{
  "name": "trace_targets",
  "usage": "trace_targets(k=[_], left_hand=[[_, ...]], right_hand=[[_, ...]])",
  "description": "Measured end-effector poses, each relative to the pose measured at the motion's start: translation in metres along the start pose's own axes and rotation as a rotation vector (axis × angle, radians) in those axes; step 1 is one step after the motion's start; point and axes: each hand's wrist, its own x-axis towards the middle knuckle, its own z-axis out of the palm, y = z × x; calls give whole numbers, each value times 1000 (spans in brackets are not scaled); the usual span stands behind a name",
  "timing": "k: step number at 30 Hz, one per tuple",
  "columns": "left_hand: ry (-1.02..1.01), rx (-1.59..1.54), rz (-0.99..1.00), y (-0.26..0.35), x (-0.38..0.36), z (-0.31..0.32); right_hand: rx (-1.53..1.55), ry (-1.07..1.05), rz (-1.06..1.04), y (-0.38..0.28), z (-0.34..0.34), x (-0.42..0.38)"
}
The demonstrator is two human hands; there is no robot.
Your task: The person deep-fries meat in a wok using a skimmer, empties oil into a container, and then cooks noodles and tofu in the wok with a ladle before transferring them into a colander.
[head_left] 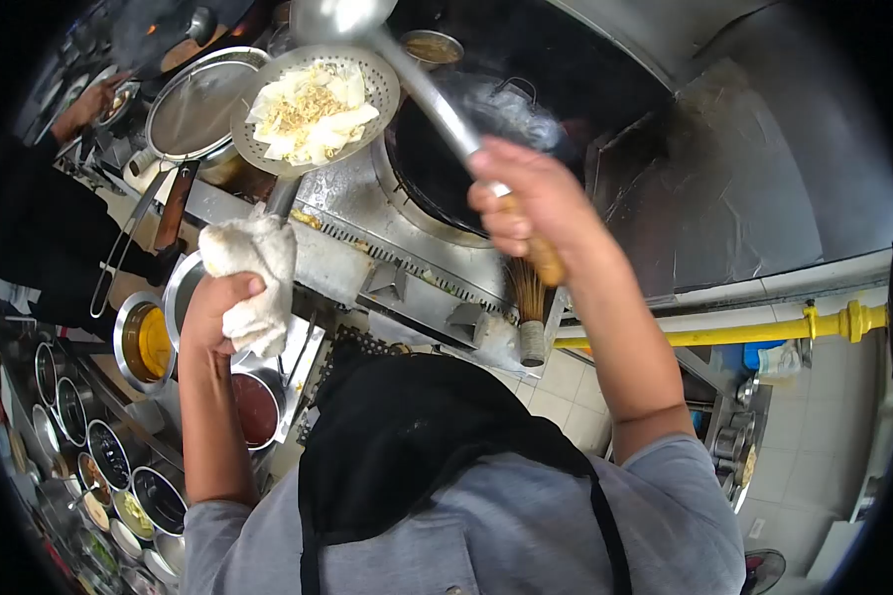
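My left hand (pixel 218 307) is closed on a white cloth (pixel 253 253) wrapped round the handle of a perforated strainer (pixel 383 104). Pale, flat pieces of food (pixel 313 114) topped with chopped yellowish bits lie in the strainer. My right hand (pixel 531 193) grips a long metal ladle (pixel 437 111) near its wooden handle end; its bowl is up beyond the strainer, partly cut off by the frame's top. The ladle's shaft crosses above a dark wok (pixel 422 169) on the stove, and steam rises behind it.
A covered-looking pot (pixel 203 104) with a wooden handle stands left of the strainer. A bamboo brush (pixel 531 307) rests at the stove's front edge, near a yellow pipe (pixel 744 332). Several ingredient bowls (pixel 109 451) line the left. Another person's hand (pixel 94 99) is at far left.
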Motion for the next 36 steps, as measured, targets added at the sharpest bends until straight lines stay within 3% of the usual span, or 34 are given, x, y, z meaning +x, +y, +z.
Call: trace_targets(k=[1,3,4,5,7,8,10,13,16,21,25,29,32,35,36], left_hand=[[-39,-21,-10,1,-3,-5],[179,-148,-142,-7,-2,-5],[27,10,-97,-6,-4,0],[10,15,-98,-11,-2,-3],[24,39,-94,-15,-3,-1],[-6,10,-88,-14,-4,6],[-86,41,-56,-14,-5,8],[-152,67,12,-15,-8,10],[-176,76,-56,-23,-2,5],[-193,130,-38,-18,1,11],[-194,130,-58,-25,8,0],[-187,58,-24,-33,14,-7],[-165,39,-84,-40,16,-19],[-137,83,-97,-58,35,-25],[-106,116,-133,-69,47,-30]], right_hand=[[-209,113,33,11,3,10],[-382,74,-51,20,14,12],[-401,66,-49,15,19,6],[-407,36,-69,9,25,-3],[-148,45,-59,-3,33,-21],[-162,14,-73,-5,31,-21],[139,-123,-8,-3,20,-15],[-79,49,53,9,12,15],[-205,101,-3,-2,18,6],[200,-75,61,5,5,3],[-281,118,-15,20,12,23],[-225,140,-64,8,12,-2],[-360,211,-163,12,8,-13],[-219,205,-151,15,-9,-21],[-12,132,-94,12,-17,-27]])
